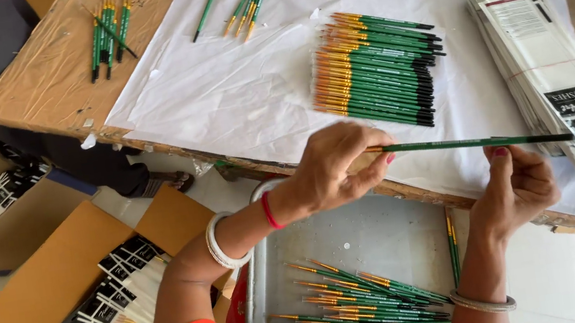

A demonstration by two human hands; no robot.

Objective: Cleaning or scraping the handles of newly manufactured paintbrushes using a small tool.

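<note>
Taking the metal tray (265, 317) as landmark: above its left rim the left hand (331, 170) pinches a green paintbrush (467, 145) level, seemingly for inspection; above its right rim the right hand (515, 184) clamps fingertips on the brush's handle end, steadying it.

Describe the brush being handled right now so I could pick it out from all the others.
Look below the white paper at the table's near edge. One green-handled brush lies level between the left hand and right hand; unlike the others, it is single and held up.

Brush stack (374, 69) blocks paper (232, 94) (left open).
</note>
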